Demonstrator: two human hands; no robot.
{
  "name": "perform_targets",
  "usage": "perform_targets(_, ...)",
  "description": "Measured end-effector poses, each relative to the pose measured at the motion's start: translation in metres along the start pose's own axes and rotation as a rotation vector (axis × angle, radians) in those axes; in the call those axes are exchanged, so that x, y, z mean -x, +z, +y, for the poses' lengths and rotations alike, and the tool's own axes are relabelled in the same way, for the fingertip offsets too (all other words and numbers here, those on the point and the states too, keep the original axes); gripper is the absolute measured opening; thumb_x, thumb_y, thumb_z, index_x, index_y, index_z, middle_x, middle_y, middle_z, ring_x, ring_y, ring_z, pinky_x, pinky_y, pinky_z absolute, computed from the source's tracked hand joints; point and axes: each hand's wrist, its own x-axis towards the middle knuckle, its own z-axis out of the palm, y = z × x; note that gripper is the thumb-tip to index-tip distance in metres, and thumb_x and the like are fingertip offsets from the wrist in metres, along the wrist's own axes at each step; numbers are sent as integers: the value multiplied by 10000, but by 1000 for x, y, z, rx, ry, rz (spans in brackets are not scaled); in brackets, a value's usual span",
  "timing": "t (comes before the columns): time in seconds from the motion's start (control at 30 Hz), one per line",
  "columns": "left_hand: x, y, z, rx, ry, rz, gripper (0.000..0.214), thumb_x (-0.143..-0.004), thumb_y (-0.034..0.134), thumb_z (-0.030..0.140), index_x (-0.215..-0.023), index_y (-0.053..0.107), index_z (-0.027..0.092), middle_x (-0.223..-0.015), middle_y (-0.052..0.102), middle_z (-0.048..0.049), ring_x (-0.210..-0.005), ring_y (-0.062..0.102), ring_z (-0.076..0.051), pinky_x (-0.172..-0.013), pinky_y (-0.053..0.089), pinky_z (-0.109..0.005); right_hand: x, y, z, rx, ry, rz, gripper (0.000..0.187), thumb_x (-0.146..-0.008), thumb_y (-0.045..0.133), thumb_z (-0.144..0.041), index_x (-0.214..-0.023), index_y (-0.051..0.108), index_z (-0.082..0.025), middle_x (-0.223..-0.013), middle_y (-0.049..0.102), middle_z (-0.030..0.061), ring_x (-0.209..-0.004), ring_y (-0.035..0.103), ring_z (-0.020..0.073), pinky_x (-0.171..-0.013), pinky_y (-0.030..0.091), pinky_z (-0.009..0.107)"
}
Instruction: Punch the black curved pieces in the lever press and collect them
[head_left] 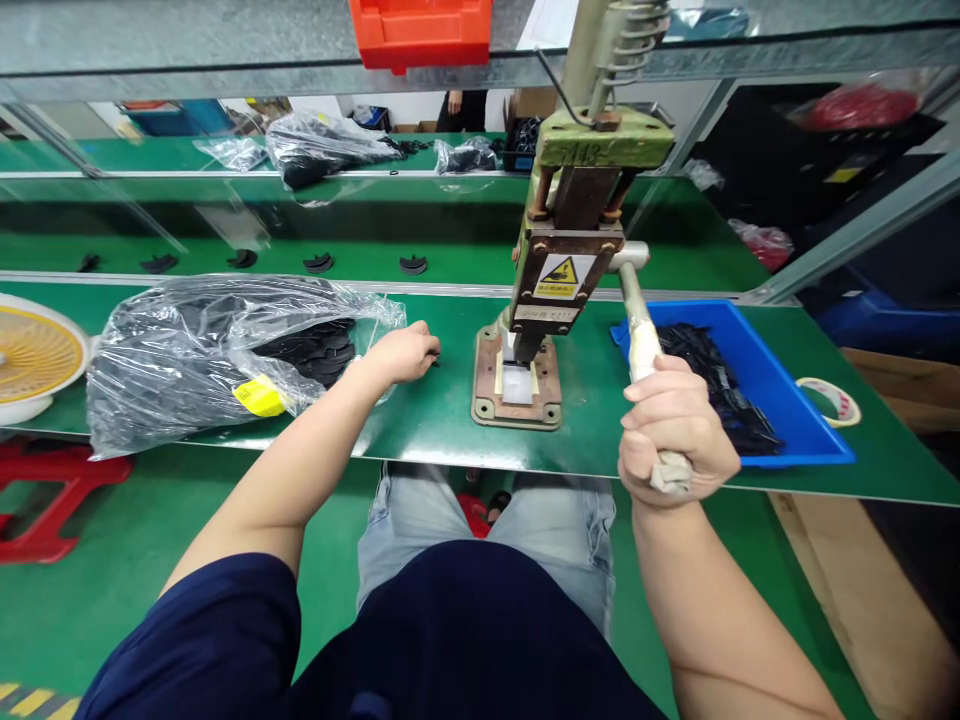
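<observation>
Just left of the press, our left hand, the nearer of 2, curls with a small dark piece at its fingertips; pinch and long axis we cannot tell. Right of the press, our right hand wraps the lever.

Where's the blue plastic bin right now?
In the head view, the blue plastic bin sits on the green workbench at right, beside the right hand, between the lever press and the tape roll.
</observation>
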Motion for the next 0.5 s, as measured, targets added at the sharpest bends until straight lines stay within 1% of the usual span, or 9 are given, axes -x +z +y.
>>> perform_targets(0.07, -5, 7, 11, -6, 7, -33, 304, -1015, 557, 287, -1212, 776, 210, -1180, 699, -123, -1084, 717, -257, -960, 554, -340, -1, -1, -1, -6, -7, -14, 217, -799, 733, -197, -666, 565, -232, -672, 634, -51, -820, 699, 167, -1070, 555, 567)
perform_targets(0.17, -13, 17, 25, 84, -4, -6, 299, -1017, 583, 286, -1263, 731, 201, -1197, 744, -123, -1119, 723, -268, -975, 544, -344, -2, -2, -2, -7, 2, -23, 207, -782, 732, -178, -671, 565, -228, -681, 640, -47, -827, 699, 172, -1083, 551, 571)
perform_targets(0.27, -15, 24, 30, 211, -102, 48, 276, -1018, 621, 340, -1236, 698, 190, -1178, 782, -121, -1089, 738, -281, -920, 539, -347, -2, -2, -2, -10, 7, -25, 201, -773, 726, -167, -670, 564, -227, -684, 643, -47, -828, 698, 173, -1086, 551, 558)
perform_targets(0.33, -14, 28, 29, 279, -183, 61, 249, -1017, 635, 409, -1145, 694, 205, -1074, 796, -103, -1003, 749, -282, -839, 531, -344, -2, -2, -2, -8, 8, -25, 198, -770, 727, -164, -672, 567, -230, -685, 643, -50, -819, 695, 166, -1095, 551, 548)
perform_targets(0.4, -9, 33, 28, 335, -216, 61, 231, -1007, 652, 447, -1062, 674, 223, -937, 782, -75, -899, 748, -270, -757, 510, -332, -1, -2, -3, -4, 9, -22, 197, -774, 725, -167, -676, 568, -234, -682, 638, -54, -816, 695, 163, -1103, 550, 543)
perform_targets(0.47, -4, 38, 30, 421, -215, 48, 206, -1011, 652, 439, -1050, 644, 237, -802, 744, -40, -783, 736, -241, -694, 492, -310, -1, -1, -3, -1, 12, -17, 197, -786, 719, -178, -680, 566, -239, -679, 635, -57, -817, 697, 165, -1099, 553, 544)
perform_targets(0.5, -1, 40, 32, 502, -225, 37, 202, -1021, 642, 437, -1074, 628, 243, -736, 717, -17, -708, 721, -221, -660, 486, -298, -1, -1, -4, 0, 15, -15, 196, -791, 717, -185, -681, 566, -242, -676, 634, -60, -816, 698, 167, -1092, 557, 544)
